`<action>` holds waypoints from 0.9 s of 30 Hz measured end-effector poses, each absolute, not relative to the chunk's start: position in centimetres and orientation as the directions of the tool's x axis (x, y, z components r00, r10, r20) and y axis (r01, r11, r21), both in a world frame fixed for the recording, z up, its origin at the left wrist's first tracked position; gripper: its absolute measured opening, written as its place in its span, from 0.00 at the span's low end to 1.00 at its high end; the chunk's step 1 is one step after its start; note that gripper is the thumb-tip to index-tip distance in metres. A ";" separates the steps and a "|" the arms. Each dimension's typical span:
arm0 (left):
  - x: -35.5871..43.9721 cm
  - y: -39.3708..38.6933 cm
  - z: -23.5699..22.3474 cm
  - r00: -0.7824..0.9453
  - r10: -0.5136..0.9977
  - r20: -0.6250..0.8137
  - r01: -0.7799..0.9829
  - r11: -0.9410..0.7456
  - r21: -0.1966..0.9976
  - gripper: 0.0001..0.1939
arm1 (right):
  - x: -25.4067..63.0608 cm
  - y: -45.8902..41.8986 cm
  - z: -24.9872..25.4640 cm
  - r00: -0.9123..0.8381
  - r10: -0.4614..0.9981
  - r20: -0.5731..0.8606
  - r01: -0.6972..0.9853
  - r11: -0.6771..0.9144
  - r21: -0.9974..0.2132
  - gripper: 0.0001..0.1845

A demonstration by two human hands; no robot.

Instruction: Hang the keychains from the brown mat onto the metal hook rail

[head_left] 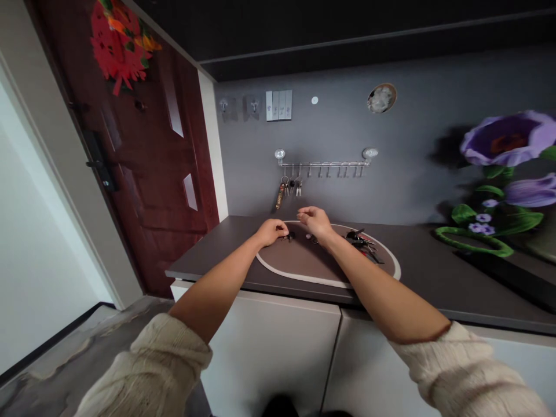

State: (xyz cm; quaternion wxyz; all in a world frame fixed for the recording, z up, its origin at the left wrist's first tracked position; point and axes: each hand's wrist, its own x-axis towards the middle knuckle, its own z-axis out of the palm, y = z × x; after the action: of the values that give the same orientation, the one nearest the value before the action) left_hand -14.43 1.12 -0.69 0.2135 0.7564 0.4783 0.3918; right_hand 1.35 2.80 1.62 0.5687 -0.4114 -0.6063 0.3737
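Observation:
My left hand (pixel 271 232) is over the left end of an oval brown mat with a pale rim (pixel 286 275), its fingers pinched at a small dark bunch of keys (pixel 291 236). My right hand (pixel 318 223) hovers above the middle of the mat. Its fingers are loosely bent and a little apart, with nothing visible in them. Below it lies a small pale round item (pixel 308 236), and another small thing is partly hidden by the wrist. Behind my right forearm, a pile of keys (pixel 365 246) covers the mat's right side.
On the grey back wall, a metal hook rail (pixel 324 164) carries several keys (pixel 298 186) and a brown key tag (pixel 280 197) at its left end. Purple artificial flowers (pixel 508 139) stand at the right. A dark red door (pixel 143 145) is at the left, and a dark cabinet (pixel 347 35) overhangs the counter.

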 end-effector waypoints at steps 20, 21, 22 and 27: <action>-14.3 0.8 0.2 0.051 0.952 0.301 0.078 -0.305 0.949 0.05 | 0.9 1.8 1.0 -0.236 0.895 0.379 0.218 0.428 -0.877 0.03; -14.3 0.8 0.2 0.053 0.953 0.299 0.050 -0.302 0.952 0.05 | 0.8 1.7 1.0 -0.253 0.892 0.375 0.205 0.428 -0.880 0.04; -14.3 0.8 0.3 0.056 0.953 0.299 0.023 -0.300 0.954 0.06 | 0.7 1.5 1.0 -0.267 0.890 0.368 0.186 0.423 -0.887 0.04; -14.3 0.8 0.3 0.069 0.948 0.310 -0.051 -0.307 0.950 0.09 | 0.4 1.0 1.2 -0.297 0.893 0.338 0.078 0.376 -0.923 0.05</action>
State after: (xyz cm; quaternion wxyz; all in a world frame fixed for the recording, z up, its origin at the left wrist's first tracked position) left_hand -14.28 0.81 0.30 0.4441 0.5805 0.3862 0.5627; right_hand 0.45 1.00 1.19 0.4735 -0.3566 -0.6809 0.4302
